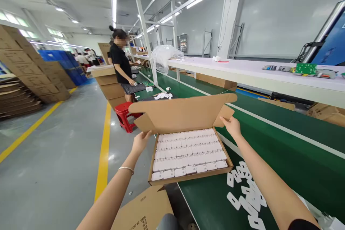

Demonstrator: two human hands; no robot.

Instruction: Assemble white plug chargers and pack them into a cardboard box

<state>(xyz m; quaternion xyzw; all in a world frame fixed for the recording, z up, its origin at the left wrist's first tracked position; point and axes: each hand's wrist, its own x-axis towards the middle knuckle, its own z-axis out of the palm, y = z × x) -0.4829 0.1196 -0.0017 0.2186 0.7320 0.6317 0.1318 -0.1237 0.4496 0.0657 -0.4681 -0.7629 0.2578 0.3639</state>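
Observation:
A flat cardboard box [161, 182] lies at the near edge of the green conveyor belt [283, 158], filled with rows of white plastic parts [188, 154]. Its lid [180, 113] stands raised at the far side. My left hand [140, 141] grips the lid's left corner, fingers curled on the cardboard. My right hand [231, 125] pinches the lid's right side flap [225, 114]. A bracelet sits on my left wrist.
Several loose white flat pieces [246, 196] lie on the belt right of the box. Another carton [142, 212] sits below it. A person in black [121, 64] works further up the line by a red stool [124, 114]. Stacked cartons [32, 72] stand at the left; a white shelf [256, 73] runs above the belt.

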